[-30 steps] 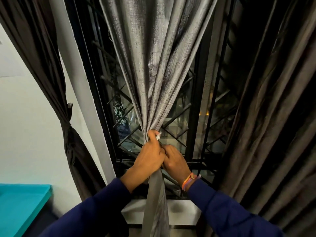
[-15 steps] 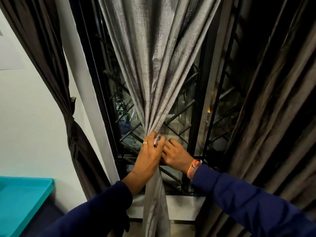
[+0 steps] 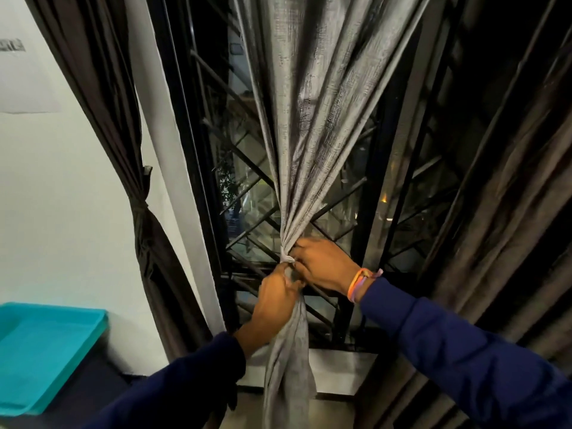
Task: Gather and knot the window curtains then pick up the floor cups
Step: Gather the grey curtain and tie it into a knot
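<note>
A grey curtain (image 3: pixel 312 125) hangs in front of the barred window, gathered to a narrow neck with a pale band (image 3: pixel 287 258) around it. My left hand (image 3: pixel 275 301) grips the bunched cloth just below the band. My right hand (image 3: pixel 325 266) is on the right of the neck, fingers at the band. The curtain's tail (image 3: pixel 288 373) hangs down past the sill. A dark brown curtain (image 3: pixel 139 212) on the left is tied at its middle. No cups are in view.
A loose dark brown curtain (image 3: pixel 495 212) fills the right side. A black window grille (image 3: pixel 247 218) and a white sill (image 3: pixel 343 366) lie behind the grey curtain. A turquoise tray (image 3: pixel 40 351) sits at the lower left by the white wall.
My left hand has slid down from the neck to just below it, uncovering the pale band. My right hand has moved up beside the band.
</note>
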